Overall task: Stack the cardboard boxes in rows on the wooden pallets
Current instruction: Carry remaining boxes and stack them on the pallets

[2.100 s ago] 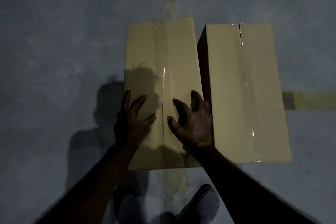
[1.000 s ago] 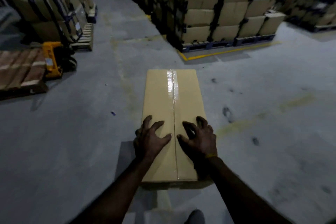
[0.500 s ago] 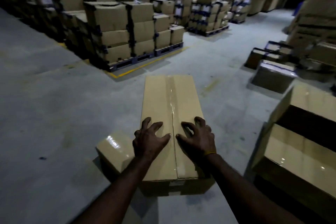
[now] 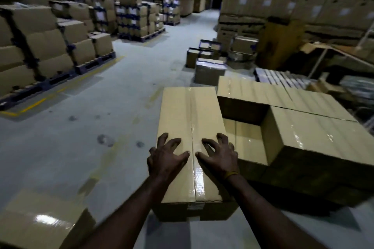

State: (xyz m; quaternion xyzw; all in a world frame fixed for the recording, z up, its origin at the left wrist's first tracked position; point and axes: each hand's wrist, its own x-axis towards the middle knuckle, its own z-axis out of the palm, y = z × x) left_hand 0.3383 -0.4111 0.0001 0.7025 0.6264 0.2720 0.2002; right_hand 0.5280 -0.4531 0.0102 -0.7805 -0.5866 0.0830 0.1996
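The fingers of both hands are spread and bent like claws, their tips pressed on the top of a long cardboard box; nothing is pinched. The left hand is set just left of the taped centre seam, the right hand just right of it, both on the near half of the box. Whether the box is carried or rests on the floor cannot be told from this view.

The box is placed just beside a partly built stack of boxes on the right, where an open gap is left in the upper layer. The pallet beneath is not visible.

The step in hand is judged to be the bringing of the box to that row. It would be done best if even pressure were kept on both sides of the seam and the long edge squared to the neighbouring box before release.

A loose box is seen near left on the floor, and several smaller cartons lie ahead; these may hinder footing. Loaded pallets are ranged well apart on the left.
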